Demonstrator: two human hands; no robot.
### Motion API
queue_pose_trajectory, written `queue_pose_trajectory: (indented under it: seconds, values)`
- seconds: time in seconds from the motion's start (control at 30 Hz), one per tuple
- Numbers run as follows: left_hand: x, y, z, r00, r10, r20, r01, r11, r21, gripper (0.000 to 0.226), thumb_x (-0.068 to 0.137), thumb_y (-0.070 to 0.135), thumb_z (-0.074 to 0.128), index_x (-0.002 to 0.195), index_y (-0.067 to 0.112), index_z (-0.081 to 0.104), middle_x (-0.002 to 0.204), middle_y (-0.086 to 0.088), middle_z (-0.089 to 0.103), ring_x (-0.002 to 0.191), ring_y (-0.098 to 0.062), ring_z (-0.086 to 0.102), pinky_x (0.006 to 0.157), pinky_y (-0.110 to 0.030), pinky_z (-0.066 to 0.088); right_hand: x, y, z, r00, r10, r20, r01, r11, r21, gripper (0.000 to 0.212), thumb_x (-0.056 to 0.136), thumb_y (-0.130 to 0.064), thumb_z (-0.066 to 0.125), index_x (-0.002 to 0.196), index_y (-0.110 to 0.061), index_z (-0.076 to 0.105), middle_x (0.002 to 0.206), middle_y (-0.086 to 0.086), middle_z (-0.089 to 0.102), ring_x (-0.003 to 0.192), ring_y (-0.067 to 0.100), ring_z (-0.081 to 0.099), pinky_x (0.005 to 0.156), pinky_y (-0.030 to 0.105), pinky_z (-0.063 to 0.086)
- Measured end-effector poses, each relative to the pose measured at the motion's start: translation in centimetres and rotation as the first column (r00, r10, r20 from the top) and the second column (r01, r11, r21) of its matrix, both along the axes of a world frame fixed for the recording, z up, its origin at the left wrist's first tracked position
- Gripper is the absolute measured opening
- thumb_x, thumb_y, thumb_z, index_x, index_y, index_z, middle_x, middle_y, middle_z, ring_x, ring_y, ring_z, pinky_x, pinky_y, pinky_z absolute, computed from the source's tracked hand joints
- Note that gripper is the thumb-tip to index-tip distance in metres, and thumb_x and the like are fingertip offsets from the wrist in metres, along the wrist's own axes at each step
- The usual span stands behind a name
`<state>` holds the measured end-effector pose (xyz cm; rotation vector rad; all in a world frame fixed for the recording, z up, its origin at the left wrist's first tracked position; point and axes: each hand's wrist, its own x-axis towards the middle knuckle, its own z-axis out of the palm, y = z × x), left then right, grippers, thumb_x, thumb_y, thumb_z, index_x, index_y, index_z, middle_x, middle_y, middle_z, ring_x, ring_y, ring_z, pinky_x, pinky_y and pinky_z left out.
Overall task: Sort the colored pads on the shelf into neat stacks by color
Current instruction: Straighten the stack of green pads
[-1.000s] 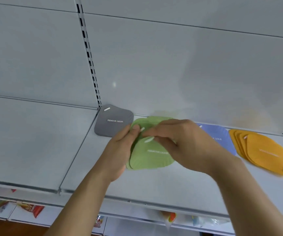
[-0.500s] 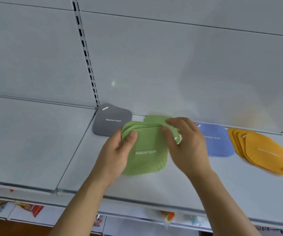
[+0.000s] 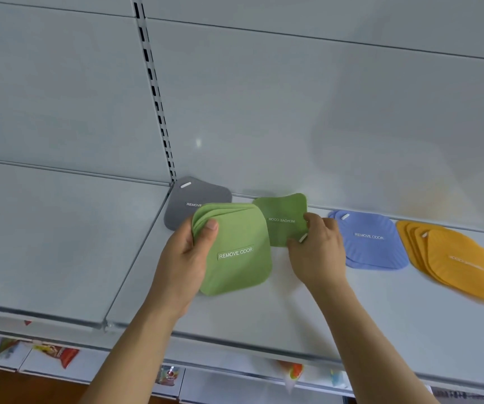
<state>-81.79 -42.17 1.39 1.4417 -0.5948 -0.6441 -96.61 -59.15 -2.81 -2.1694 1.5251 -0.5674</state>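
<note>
Mid-sort: green stack (image 3: 235,252) gripped in left hand (image 3: 182,258), right hand (image 3: 316,252) fingers pinching a stray green pad (image 3: 281,220); orange pads (image 3: 456,258) fanned, unsquared.

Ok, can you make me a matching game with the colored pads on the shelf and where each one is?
Things:
1. green stack
2. single green pad
3. gray pad
4. orange pads

Places:
A. far right on the shelf, fanned out
B. pinched by the right hand
C. back corner by the slotted post
D. held in the left hand

Pairs: 1-D, 2-B, 3-C, 4-A
</note>
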Motion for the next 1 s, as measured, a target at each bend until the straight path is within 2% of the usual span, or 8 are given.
queue_pose_trajectory:
  seconds: [0.1,0.17,0.33,0.43,0.6,0.8,0.87,1.0]
  values:
    - [0.2,0.0,0.0,1.0,0.0,-0.015,0.0,1.0,-0.01,0.029,0.096,0.05,0.059,0.115,0.033,0.074,0.117,0.008,0.078,0.117,-0.016,0.07,0.109,-0.052,0.052,0.2,-0.2,0.7,0.991,-0.047,0.123,0.037,0.996,0.08,0.073,0.083,-0.006,0.065,0.152,-0.013,0.041,0.126,0.009,0.057,0.122,0.031,0.05,0.095,0.037,0.041]
    - [0.3,-0.1,0.1,1.0,0.004,-0.025,-0.004,1.0,-0.018,0.028,0.096,0.05,0.059,0.114,0.034,0.074,0.118,0.008,0.078,0.118,-0.016,0.069,0.11,-0.053,0.051,0.2,-0.1,0.9,0.987,-0.06,0.15,0.039,0.99,0.138,0.078,0.087,-0.008,0.067,0.157,-0.011,0.033,0.106,-0.003,0.061,0.112,0.027,0.056,0.087,0.033,0.04]
    - [0.6,-0.3,0.3,0.999,0.006,-0.052,-0.007,1.0,-0.012,0.025,0.103,0.046,0.059,0.118,0.032,0.074,0.121,0.007,0.077,0.121,-0.018,0.069,0.111,-0.056,0.049,-1.5,0.3,3.7,0.974,0.002,0.228,0.006,0.999,-0.032,0.018,0.089,-0.013,0.068,0.101,-0.026,0.07,0.087,-0.008,0.07,0.09,0.023,0.067,0.067,0.029,0.041]
    - [0.7,-0.4,0.2,0.997,0.011,-0.076,-0.011,1.0,0.001,0.023,0.108,0.04,0.055,0.116,0.032,0.075,0.116,0.009,0.078,0.116,-0.014,0.071,0.106,-0.048,0.055,-3.7,0.1,7.8,0.913,0.184,0.363,-0.097,0.964,-0.246,0.027,0.09,-0.009,0.072,0.101,-0.033,0.07,0.099,-0.007,0.07,0.089,0.014,0.068,0.076,0.019,0.048]
    - [0.3,-1.1,0.9,0.99,-0.055,-0.128,0.055,0.998,0.004,0.024,0.107,0.04,0.055,0.119,0.032,0.075,0.119,0.009,0.078,0.119,-0.013,0.07,0.106,-0.046,0.054,-7.2,1.9,14.9,0.826,0.548,0.131,-0.476,0.803,-0.358,0.027,0.095,-0.009,0.072,0.112,-0.029,0.076,0.104,-0.026,0.07,0.097,-0.009,0.064,0.083,0.002,0.041]
    - [-1.6,-2.0,1.8,0.973,-0.229,-0.011,0.229,0.972,0.05,0.022,0.11,0.034,0.052,0.108,0.029,0.074,0.112,0.0,0.078,0.111,-0.02,0.071,0.108,-0.052,0.052,-2.0,4.3,12.0,0.59,0.785,-0.19,-0.765,0.468,-0.442,0.031,0.089,-0.007,0.068,0.117,-0.021,0.072,0.104,-0.003,0.074,0.09,0.024,0.068,0.078,0.039,0.058]
    - [-2.2,-2.0,2.2,0.966,-0.26,0.012,0.258,0.964,0.07,0.032,0.112,0.033,0.045,0.101,0.037,0.074,0.106,0.011,0.077,0.107,-0.009,0.07,0.106,-0.045,0.052,-0.9,4.5,10.4,0.61,0.776,-0.16,-0.732,0.475,-0.489,0.037,0.088,0.001,0.068,0.122,-0.015,0.069,0.11,0.001,0.072,0.094,0.029,0.064,0.079,0.041,0.056]
    - [-2.4,-1.4,2.2,0.943,-0.328,0.06,0.328,0.945,0.011,0.052,0.099,0.068,0.036,0.117,0.037,0.073,0.119,0.011,0.076,0.12,-0.005,0.067,0.104,-0.035,0.05,-1.1,4.4,8.4,0.735,0.678,0.005,-0.547,0.597,-0.587,0.042,0.087,-0.011,0.08,0.126,-0.01,0.064,0.122,0.006,0.062,0.11,0.029,0.061,0.092,0.037,0.051]
